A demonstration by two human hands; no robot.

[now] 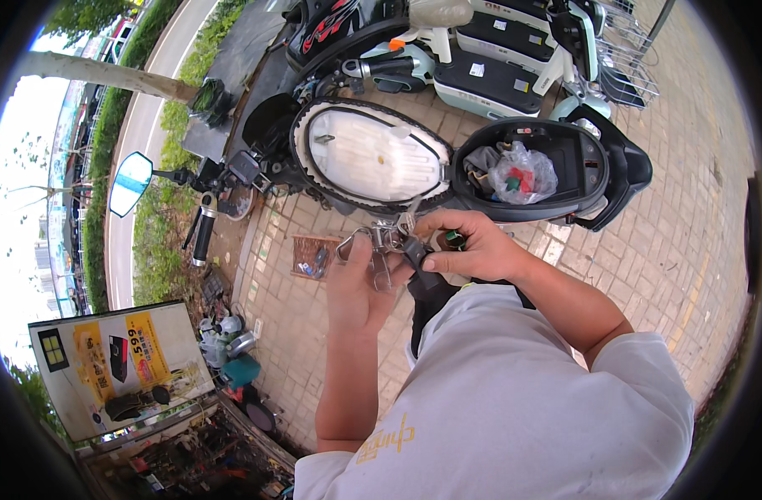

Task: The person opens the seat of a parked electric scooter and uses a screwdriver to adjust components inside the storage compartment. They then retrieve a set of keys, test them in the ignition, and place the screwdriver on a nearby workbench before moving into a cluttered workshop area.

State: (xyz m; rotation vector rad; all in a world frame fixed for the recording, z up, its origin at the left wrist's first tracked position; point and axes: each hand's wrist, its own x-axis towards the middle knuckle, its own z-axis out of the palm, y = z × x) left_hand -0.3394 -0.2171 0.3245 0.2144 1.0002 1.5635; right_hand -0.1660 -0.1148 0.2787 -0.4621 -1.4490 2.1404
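Both my hands are held together in front of my waist, over a bunch of keys (pixel 387 237) with shiny metal rings and clips. My left hand (pixel 360 279) is closed on the metal rings from the left, slightly blurred. From the other side my right hand (pixel 481 243) pinches a black key fob (pixel 414 249) between thumb and fingers. A small shiny green piece (pixel 455 240) shows among the right fingers. Just beyond my hands stands a scooter with its seat (pixel 381 158) tipped open, white underside up. Its storage compartment (pixel 594 179) holds a clear plastic bag (pixel 524 173) with red and green things.
More parked scooters (pixel 489 79) stand beyond, near a wire basket (pixel 631 58). The scooter's handlebar grip (pixel 204 232) and mirror (pixel 132 184) stick out left. A shallow brown tray (pixel 313 256) lies on the brick paving. At lower left, an open-lidded box (pixel 189 450) holds tools and parts.
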